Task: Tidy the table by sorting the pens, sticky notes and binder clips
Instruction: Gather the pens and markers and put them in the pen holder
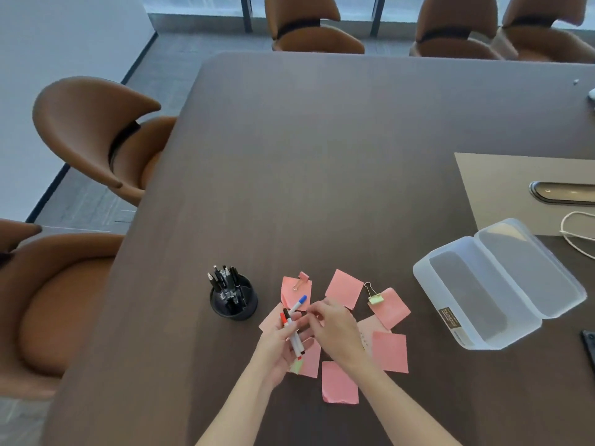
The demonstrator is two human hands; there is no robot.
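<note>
My left hand [279, 346] holds three white markers [293, 329] with blue, black and red caps. My right hand [331, 329] reaches over to them, its fingertips at the markers' upper part. Several pink sticky notes [390, 352] lie scattered around and under both hands. A pink binder clip [302, 280] sits on the note at the upper left, and a green binder clip [374, 295] sits on the note at the right. Something green [297, 366] peeks out below my left hand. A black pen cup [234, 300] with several dark pens stands to the left.
An open translucent plastic box [492, 284] with its lid folded back stands at the right. Behind it lie a tan mat [502, 175] and a white cable [576, 233]. Brown chairs [96, 133] line the table's left and far edges.
</note>
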